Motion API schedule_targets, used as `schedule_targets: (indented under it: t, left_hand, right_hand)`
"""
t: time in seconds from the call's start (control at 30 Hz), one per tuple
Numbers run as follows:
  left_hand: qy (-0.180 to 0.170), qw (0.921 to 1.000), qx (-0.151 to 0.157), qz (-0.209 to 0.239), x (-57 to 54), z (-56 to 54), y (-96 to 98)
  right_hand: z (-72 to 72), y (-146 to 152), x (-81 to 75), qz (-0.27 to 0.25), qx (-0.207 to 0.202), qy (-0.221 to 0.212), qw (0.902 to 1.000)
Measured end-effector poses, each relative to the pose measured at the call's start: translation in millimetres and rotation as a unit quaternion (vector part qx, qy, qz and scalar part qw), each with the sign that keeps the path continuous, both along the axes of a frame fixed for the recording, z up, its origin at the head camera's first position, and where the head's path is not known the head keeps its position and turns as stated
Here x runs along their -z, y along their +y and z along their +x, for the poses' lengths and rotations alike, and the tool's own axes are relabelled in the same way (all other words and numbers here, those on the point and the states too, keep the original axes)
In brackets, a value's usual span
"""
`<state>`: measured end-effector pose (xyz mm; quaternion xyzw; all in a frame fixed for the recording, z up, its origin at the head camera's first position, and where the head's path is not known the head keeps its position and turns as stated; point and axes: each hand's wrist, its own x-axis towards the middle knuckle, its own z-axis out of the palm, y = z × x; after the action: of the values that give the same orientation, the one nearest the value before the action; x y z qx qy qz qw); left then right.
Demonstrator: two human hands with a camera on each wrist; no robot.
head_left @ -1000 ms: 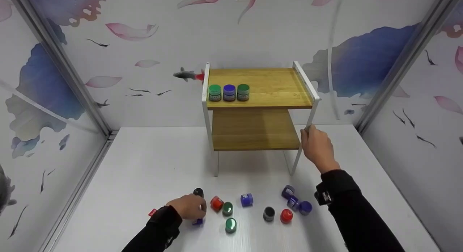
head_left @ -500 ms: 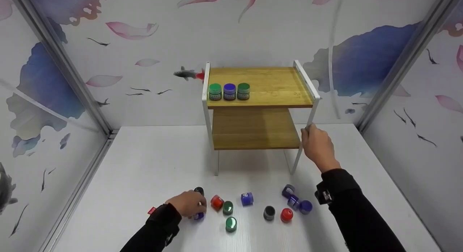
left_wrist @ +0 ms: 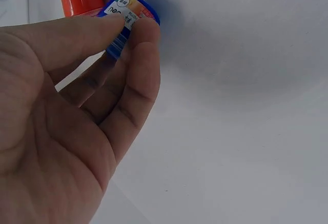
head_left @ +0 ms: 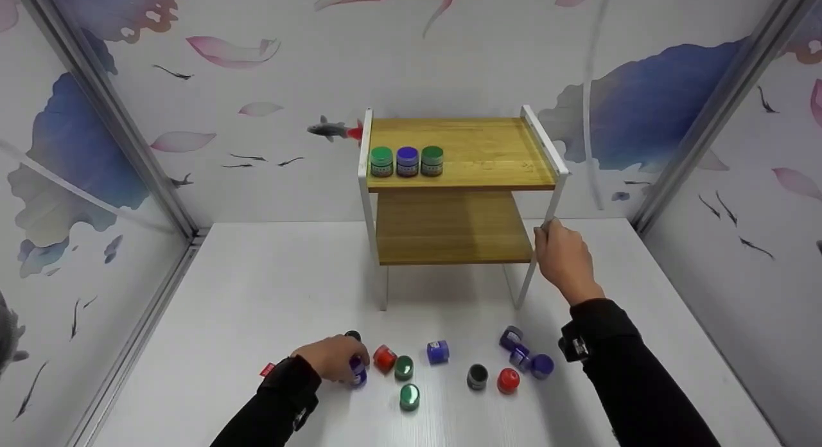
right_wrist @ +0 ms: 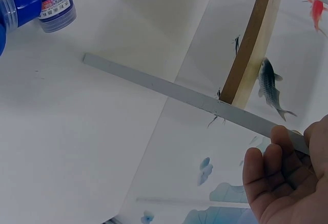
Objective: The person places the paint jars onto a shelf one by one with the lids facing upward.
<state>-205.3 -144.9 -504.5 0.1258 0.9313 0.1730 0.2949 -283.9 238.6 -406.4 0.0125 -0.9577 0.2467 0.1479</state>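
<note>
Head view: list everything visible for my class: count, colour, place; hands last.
Table: one, white, foreground.
Rack: one, brown and white, on the table.
Shelved jars: three, two green, one blue, at the rack's front left.
Table jars: ten, four blue, two red, two green, two dark, before the rack.
Held jar: one, blue, in left hand.
Walls: three, white with printed petals and fish, back and sides.
Metal rails: three, grey, back corners and left floor edge.
Sleeves: two, black, left with red tag, lower edge.
Left hand: one, bare, pinching the held jar.
Right hand: one, bare, gripping the rack's right front leg.
</note>
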Motion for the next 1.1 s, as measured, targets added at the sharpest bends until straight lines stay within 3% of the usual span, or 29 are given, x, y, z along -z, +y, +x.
schedule_targets:
  t: [0.33,0.67,1.1]
  left_hand:
    - [0.005,0.9998,0.006,0.016,0.7,-1.4,0.7]
    - [0.016,0.9982,0.037,0.044,-0.8,-1.1,-1.0]
    - [0.039,0.9965,0.062,0.040,-3.6,-5.2,-2.0]
  right_hand:
    - [-1.0,-0.7,-0.7,-0.004,0.003,-0.008,1.0000]
    - [-1.8,-1.3,-1.5,-0.006,0.006,-0.028,0.9996]
    - [-3.9,0.3,2.1,-0.003,0.004,-0.008,1.0000]
